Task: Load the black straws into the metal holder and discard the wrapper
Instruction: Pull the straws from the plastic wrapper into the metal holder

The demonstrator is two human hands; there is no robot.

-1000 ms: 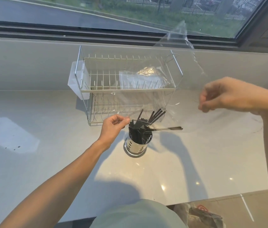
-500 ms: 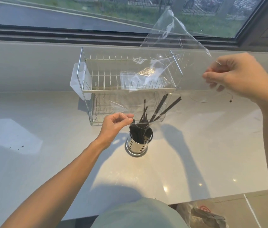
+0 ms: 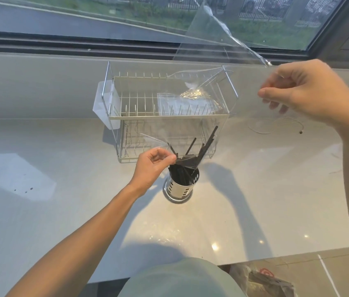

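Note:
A perforated metal holder (image 3: 179, 189) stands upright on the white counter, in the middle of the view. Black straws (image 3: 184, 168) fill it, and a few lean out up and to the right, still inside the wrapper's lower end. The clear plastic wrapper (image 3: 210, 50) stretches from the holder's mouth up to the right. My left hand (image 3: 151, 166) pinches its lower edge just left of the holder's rim. My right hand (image 3: 302, 93) pinches its upper end, raised high at the right.
A two-tier wire dish rack (image 3: 167, 112) stands right behind the holder, against the window ledge, with a plastic bag in its top tier. A thin cord (image 3: 276, 127) lies on the counter (image 3: 62, 189) at the right. A bag (image 3: 263, 281) sits on the floor at the lower right.
My right hand has lifted the wrapper's upper end from level to steeply tilted. The straws have slid down into the holder. My left hand has stayed at the rim.

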